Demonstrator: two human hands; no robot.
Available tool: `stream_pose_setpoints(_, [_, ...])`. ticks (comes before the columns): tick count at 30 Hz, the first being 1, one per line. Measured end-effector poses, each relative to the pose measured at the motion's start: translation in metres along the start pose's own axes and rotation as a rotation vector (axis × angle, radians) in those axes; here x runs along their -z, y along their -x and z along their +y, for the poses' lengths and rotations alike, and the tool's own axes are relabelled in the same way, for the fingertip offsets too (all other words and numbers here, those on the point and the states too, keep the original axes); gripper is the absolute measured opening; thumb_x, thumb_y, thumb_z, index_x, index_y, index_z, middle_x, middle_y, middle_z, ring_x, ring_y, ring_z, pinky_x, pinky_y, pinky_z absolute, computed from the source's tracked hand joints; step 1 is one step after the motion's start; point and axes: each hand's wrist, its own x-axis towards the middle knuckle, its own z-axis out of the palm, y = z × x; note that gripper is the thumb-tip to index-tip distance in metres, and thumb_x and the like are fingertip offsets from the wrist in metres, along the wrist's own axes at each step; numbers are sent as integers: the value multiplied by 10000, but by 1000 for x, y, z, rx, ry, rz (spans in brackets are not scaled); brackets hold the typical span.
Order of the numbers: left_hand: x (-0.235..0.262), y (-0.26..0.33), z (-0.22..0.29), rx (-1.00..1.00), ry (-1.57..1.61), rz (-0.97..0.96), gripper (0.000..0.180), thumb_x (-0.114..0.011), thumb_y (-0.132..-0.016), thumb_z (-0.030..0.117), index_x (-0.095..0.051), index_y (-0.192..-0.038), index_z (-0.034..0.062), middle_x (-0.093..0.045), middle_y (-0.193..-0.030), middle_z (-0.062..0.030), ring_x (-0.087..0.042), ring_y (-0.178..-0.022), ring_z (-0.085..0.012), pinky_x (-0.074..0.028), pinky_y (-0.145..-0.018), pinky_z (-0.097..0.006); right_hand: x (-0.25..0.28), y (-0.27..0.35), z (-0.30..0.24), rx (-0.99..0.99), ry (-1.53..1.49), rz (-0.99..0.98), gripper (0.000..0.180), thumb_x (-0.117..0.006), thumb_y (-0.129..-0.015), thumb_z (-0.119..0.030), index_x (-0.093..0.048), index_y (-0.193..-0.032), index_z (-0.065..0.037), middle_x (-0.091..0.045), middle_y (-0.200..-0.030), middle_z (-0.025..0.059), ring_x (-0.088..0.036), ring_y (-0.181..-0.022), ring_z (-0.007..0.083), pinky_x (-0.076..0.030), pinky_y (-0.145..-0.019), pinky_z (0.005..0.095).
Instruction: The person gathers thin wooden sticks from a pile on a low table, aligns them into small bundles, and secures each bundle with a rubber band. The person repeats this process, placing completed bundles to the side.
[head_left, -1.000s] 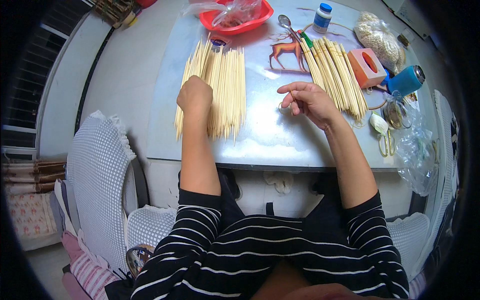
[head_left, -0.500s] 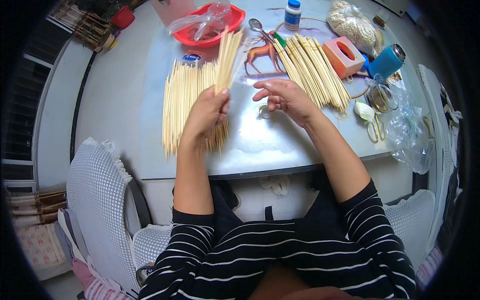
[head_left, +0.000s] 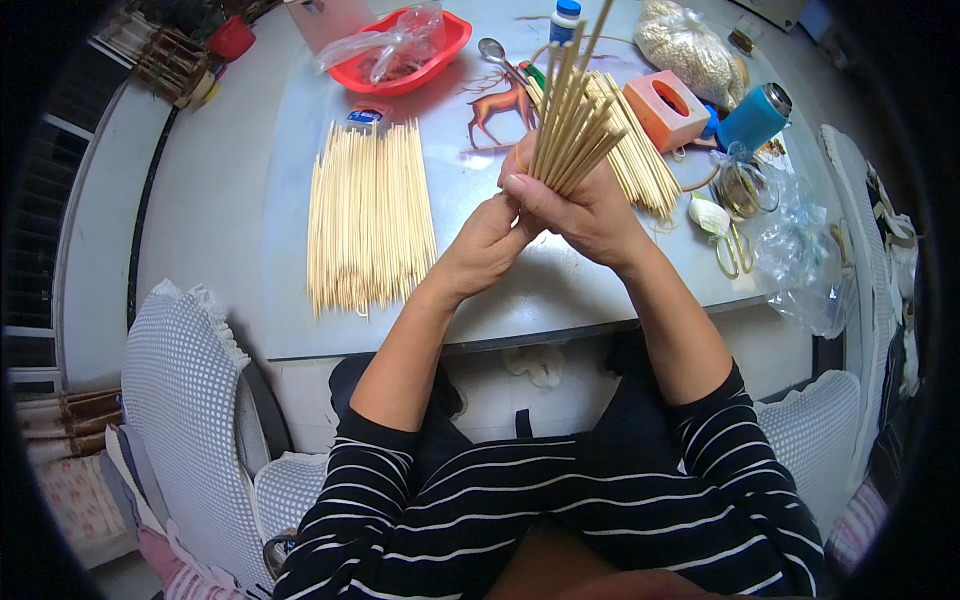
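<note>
A bundle of thin wooden skewers [head_left: 578,135] stands upright, fanned at its top, in my right hand [head_left: 598,215]. The right thumb presses across its front. My left hand [head_left: 482,245] meets the right one beside the bundle's lower part, fingers closed; what they pinch is hidden. Left of the hands, a wide layer of loose skewers [head_left: 368,215] lies on the table. Behind my right hand lie tied bundles of skewers [head_left: 640,160], partly covered by it.
On the table [head_left: 480,315] stand a red basin [head_left: 440,72] with a plastic bag, a white bottle with blue cap [head_left: 563,22], an orange tissue box [head_left: 664,108], a blue flask [head_left: 752,120] and a bag of pale pellets [head_left: 690,50]. Scissors [head_left: 735,252] and clear plastic [head_left: 805,265] lie right.
The skewer bundle has moved right, from my left hand into my right hand's grip. My left hand has left the loose layer and come against the right. The view has shifted slightly.
</note>
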Motion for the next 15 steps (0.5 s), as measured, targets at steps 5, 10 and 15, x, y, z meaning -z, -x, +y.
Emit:
stream_pose_setpoints(5, [2,3,-20,92,103,17,365,-541,-990,134,-531,-1283,-82,-618,-1181,-113,-564,-1115,-184,-451,-987,-324,-1,1,10,-80,76,-47,285,-652,-951,-208,-601,-775,11,-572,-689,77,-535,-663,178,-452,-620,334])
stream_pose_setpoints(10, [3,3,-32,130,162,0,376,-555,-995,165,-533,-1288,-69,-610,-1193,-105,-563,-1117,-187,-454,-984,-323,0,0,10,-155,65,-82,290,-646,-957,-221,-602,-782,7,-568,-680,75,-541,-636,182,-449,-600,336])
stream_pose_setpoints(15, [-2,3,-27,13,178,45,310,-546,-1019,195,-586,-1213,-43,-638,-1099,-81,-589,-1033,-168,-477,-925,-317,-3,-1,14,169,251,-32,290,-608,-987,-238,-610,-811,-8,-587,-679,52,-564,-588,146,-445,-535,319])
